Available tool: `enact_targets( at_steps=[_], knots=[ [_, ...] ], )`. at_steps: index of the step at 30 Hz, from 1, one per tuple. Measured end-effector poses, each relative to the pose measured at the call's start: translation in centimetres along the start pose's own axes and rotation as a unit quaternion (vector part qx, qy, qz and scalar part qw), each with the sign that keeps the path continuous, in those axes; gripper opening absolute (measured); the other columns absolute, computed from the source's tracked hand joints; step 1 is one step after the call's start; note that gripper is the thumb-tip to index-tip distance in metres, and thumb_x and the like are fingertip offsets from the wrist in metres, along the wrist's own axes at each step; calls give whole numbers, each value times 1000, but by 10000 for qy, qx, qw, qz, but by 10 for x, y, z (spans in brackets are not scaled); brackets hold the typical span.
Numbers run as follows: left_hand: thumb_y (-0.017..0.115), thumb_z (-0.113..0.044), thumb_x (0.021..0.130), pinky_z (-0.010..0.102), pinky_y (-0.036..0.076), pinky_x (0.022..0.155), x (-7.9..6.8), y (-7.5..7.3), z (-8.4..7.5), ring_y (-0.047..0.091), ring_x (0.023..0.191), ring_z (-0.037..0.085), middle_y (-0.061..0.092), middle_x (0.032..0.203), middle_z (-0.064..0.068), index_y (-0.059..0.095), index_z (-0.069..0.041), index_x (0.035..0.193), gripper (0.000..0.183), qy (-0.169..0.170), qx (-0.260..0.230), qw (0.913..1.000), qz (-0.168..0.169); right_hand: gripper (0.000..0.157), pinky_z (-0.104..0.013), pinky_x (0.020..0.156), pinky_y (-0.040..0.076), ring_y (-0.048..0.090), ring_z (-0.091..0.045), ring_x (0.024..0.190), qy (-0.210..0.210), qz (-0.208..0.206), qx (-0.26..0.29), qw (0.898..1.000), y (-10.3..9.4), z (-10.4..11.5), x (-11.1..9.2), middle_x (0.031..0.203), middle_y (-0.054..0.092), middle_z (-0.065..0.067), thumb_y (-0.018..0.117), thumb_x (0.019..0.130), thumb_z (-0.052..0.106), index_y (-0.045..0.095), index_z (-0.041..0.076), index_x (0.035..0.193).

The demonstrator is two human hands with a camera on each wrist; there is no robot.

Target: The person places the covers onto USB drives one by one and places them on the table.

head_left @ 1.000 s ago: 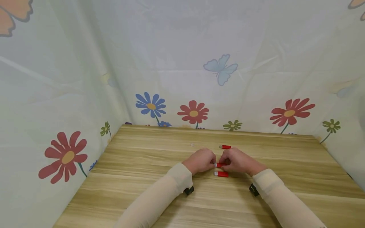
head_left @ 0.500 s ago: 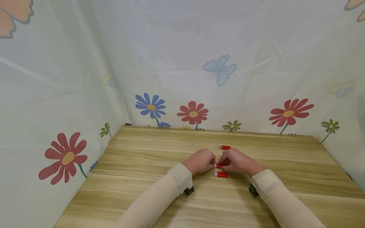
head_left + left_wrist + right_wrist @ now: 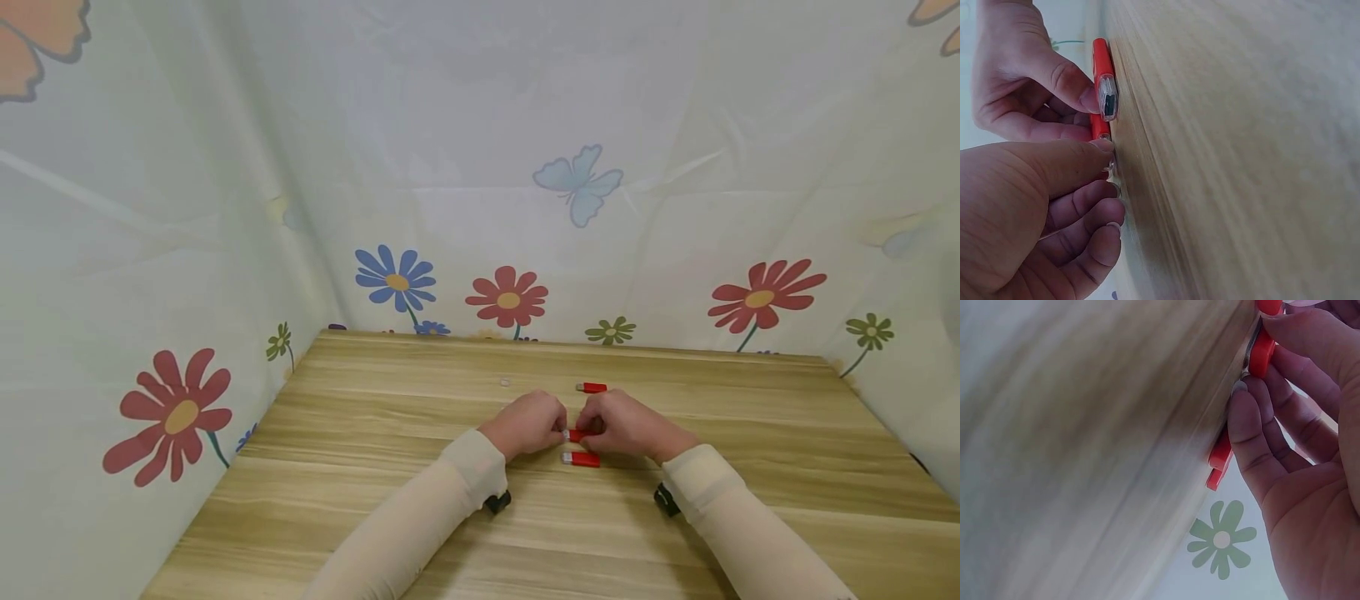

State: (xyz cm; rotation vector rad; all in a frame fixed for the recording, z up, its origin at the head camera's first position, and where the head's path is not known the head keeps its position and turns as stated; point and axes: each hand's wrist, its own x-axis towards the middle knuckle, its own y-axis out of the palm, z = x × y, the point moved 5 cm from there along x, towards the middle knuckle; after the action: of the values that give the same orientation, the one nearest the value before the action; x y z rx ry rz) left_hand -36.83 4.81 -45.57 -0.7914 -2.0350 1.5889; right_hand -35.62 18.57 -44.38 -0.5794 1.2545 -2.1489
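Observation:
My right hand (image 3: pixel 630 425) pinches the red body of a USB flash drive (image 3: pixel 576 436) between thumb and fingers, low over the wooden table. From the other side my left hand (image 3: pixel 528 423) pinches the drive's clear end, where a transparent cap (image 3: pixel 1109 164) shows past the thumb in the left wrist view. Its other fingers are loosely curled. Just in front lies a second red flash drive (image 3: pixel 585 459), a clear cap over its metal plug. A third red flash drive (image 3: pixel 592 387) lies behind the hands, its plug pointing left.
A small clear cap (image 3: pixel 505 382) lies on the table (image 3: pixel 390 392) behind the left hand. White curtains (image 3: pixel 450 125) printed with flowers and a butterfly stand at the table's back and sides.

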Motion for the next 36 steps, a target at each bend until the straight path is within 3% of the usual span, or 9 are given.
enact_targets(
  at_steps=[13, 22, 33, 36],
  knots=[
    [76, -24, 94, 18, 45, 64, 1, -1, 0, 56, 68, 7, 65, 74, -8, 75, -15, 85, 13, -38, 32, 10000, -27, 6, -22, 67, 55, 61, -4, 70, 25, -24, -4, 10000, -2, -1, 0, 85, 72, 4, 81, 85, 10, 79, 12, 91],
    [76, -24, 94, 17, 45, 65, 0, -1, 0, 56, 68, 8, 65, 74, -7, 76, -14, 87, 12, -192, -198, 9996, 115, 5, -21, 65, 53, 60, 0, 70, -118, -22, -65, 9999, -1, -1, 1, 84, 72, 3, 79, 86, 8, 79, 10, 90],
    [77, -23, 93, 19, 45, 65, -3, 1, 5, 54, 65, 9, 61, 68, -5, 76, -12, 94, 11, -109, -201, 9997, 122, 10, -24, 70, 56, 62, -4, 74, 252, -44, -69, 9996, -3, -3, -2, 88, 73, 3, 82, 84, 14, 78, 11, 93],
    [77, -24, 92, 19, 48, 70, -4, 0, 10, 56, 70, 8, 65, 75, -6, 77, -13, 101, 15, -171, -251, 9995, 114, 11, -23, 69, 54, 60, -6, 75, 257, -138, -143, 9995, -7, -3, -2, 88, 71, 4, 83, 84, 15, 78, 11, 93]
  ],
)
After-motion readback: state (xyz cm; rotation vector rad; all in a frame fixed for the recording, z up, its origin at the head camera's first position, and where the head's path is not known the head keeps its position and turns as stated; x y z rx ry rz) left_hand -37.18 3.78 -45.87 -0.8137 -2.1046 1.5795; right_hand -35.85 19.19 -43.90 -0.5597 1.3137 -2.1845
